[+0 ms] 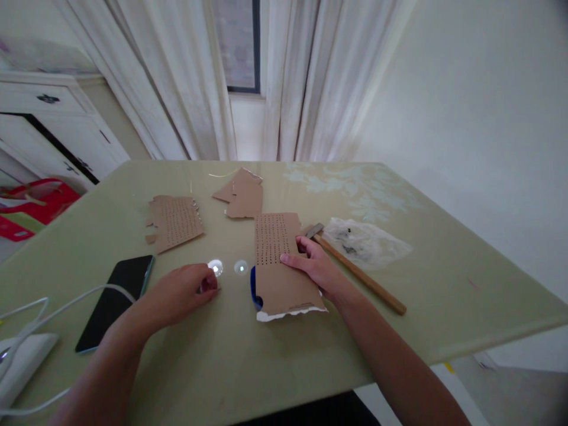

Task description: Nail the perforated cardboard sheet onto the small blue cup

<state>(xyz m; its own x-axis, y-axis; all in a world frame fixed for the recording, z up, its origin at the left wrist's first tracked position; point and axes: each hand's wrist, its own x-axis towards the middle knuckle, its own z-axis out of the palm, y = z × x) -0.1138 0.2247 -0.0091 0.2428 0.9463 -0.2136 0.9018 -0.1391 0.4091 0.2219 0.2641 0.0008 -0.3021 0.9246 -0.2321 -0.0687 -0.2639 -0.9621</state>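
Note:
A torn piece of brown cardboard (284,287) with rows of small punched holes lies in front of me, its near edge ragged and white. My right hand (315,263) grips its right side, thumb on top and fingers at the far edge. Part of a blue object (254,289) shows from under the cardboard's left side; its kind is hidden. Left of it, my left hand (195,287) is closed just above the table, fingertips pinched together. A tiny tip seems to stick out of them, too small to name.
A hammer (364,275) with a wooden handle lies at right, beside a clear plastic bag (366,242) holding small dark bits. Another punched cardboard piece (175,222) and cardboard scraps (245,195) lie farther back. A phone (118,299), white cable (89,293) and white power strip (26,358) are at left.

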